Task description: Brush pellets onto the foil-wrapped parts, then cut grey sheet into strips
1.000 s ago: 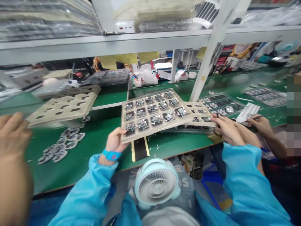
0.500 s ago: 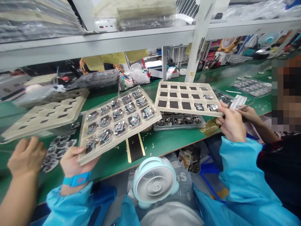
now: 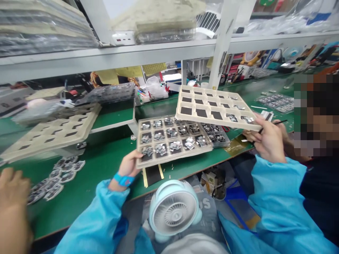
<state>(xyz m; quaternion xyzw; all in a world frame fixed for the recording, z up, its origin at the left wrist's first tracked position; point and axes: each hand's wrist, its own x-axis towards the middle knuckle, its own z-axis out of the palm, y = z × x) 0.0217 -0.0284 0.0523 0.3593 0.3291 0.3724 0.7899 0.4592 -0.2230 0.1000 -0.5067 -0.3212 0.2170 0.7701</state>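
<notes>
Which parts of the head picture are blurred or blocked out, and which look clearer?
Head view, left edge: a co-worker's hand is smeared; head view, upper left: the stack looks streaked; head view, right: squares partly cover a person; head view, middle: the fan and lower held tray look clearer.

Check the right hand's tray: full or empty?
Mostly empty: the tray has parts only near the end the right hand grips; its other compartments show just dark squares.

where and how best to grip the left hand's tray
Probably by the rim at both ends of the tray, coming from left and right: it's wide and flat, parts sit in its pockets, and the left hand grips only its near left corner.
</notes>
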